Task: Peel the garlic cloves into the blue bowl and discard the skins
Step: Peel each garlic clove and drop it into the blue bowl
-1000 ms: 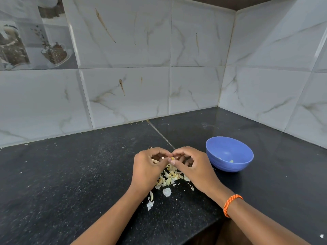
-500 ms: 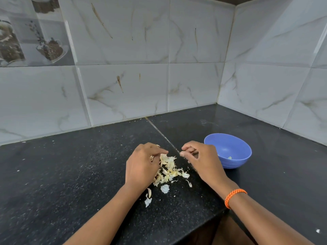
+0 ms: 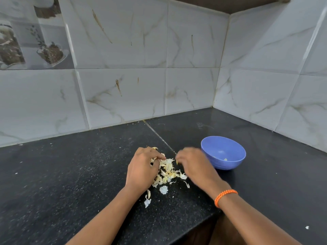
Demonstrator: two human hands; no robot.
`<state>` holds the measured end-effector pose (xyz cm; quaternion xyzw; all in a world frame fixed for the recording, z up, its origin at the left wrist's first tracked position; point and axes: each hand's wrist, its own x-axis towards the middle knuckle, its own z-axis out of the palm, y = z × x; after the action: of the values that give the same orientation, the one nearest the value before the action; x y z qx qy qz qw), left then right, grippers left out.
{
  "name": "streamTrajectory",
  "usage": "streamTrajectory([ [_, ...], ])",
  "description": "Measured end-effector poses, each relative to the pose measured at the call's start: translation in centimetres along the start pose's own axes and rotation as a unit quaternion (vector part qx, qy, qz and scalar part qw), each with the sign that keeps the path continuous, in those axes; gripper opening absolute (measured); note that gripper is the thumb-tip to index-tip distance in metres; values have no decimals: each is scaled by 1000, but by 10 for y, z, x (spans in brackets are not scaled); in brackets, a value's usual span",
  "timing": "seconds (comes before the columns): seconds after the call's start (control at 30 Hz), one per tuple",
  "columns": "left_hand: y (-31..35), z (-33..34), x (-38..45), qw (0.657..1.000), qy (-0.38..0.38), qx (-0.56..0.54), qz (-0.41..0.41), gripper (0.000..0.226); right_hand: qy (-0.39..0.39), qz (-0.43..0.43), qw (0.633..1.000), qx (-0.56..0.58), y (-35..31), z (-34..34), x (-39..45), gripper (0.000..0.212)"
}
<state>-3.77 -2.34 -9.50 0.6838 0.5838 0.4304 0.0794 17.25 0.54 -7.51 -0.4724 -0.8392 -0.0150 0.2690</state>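
Head view. Left hand point(image 3: 142, 169) rests knuckles-up on the black speckled counter point(image 3: 70, 174), fingers curled down into the near-left edge of the garlic skins point(image 3: 168, 172); whether it pinches a clove or only skin is hidden under the fingers. Right hand point(image 3: 193, 164) sits at 3 o'clock of the pile, motion-blurred, fingers curled with the tips drawn together at its left edge just above the skins; a small pale-yellow bit shows at the fingertips, too blurred to name. Grip there cannot be told.

Skins: thin, papery flakes, cream to pale yellow, heaped loosely between the two hands. A few loose white scraps point(image 3: 163, 189) lie at 6 o'clock of the heap, toward the counter's front edge.

Blue bowl point(image 3: 223, 152): smooth, round, matte plastic look, standing at 3 o'clock of the right hand, just beside it, partly behind the knuckles. One small pale piece point(image 3: 225, 159) on its floor.

Orange braided band point(image 3: 225, 197) on the right wrist. Wall tiles point(image 3: 123, 85) glossy, white with grey-brown veining.

Against half a second ago: the hands are a little closer together, right hand has dropped toward the pile and gone blurred. Bowl and heap unmoved
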Motion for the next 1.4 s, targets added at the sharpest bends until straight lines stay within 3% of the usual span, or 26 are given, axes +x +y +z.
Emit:
streamTrajectory([
  [0.07, 1, -1, -1, 1000, -4, -9, 3, 31, -33, 5, 999, -8, 2, 4, -6, 22],
  [0.2, 1, 1, 0, 1000, 8, -28, 6, 29, 107, 11, 994, 8, 11, -15, 5, 19],
  [0.23, 2, 1, 0, 999, 12, -32, 8, 28, 108, -5, 994, -10, 7, -15, 3, 21],
  [0.33, 3, 2, -1, 999, 11, -42, 9, 28, -26, -53, 998, -37, -3, 5, -9, 27],
  [0.47, 5, 3, -2, 998, -11, -48, 38, 30, 55, 2, 989, 135, 7, -8, -2, 24],
  [0.57, 9, 4, -2, 997, -15, -64, 46, 29, 36, 0, 977, 210, 1, -6, -9, 36],
  [0.77, 11, 7, -1, 996, 11, -78, 33, 17, 77, 36, 943, 322, -3, 3, -13, 23],
  [0.97, 13, 8, -2, 992, 36, -122, 3, 11, 105, -7, 976, 191, -4, 9, -13, 3],
  [1.17, 17, 9, -5, 991, 33, -130, -8, 11, 117, -23, 987, 110, -9, 14, -12, 4],
  [1.4, 25, 9, -6, 989, 5, -145, 32, 14, 148, -19, 972, 181, -9, 15, -6, 16],
])
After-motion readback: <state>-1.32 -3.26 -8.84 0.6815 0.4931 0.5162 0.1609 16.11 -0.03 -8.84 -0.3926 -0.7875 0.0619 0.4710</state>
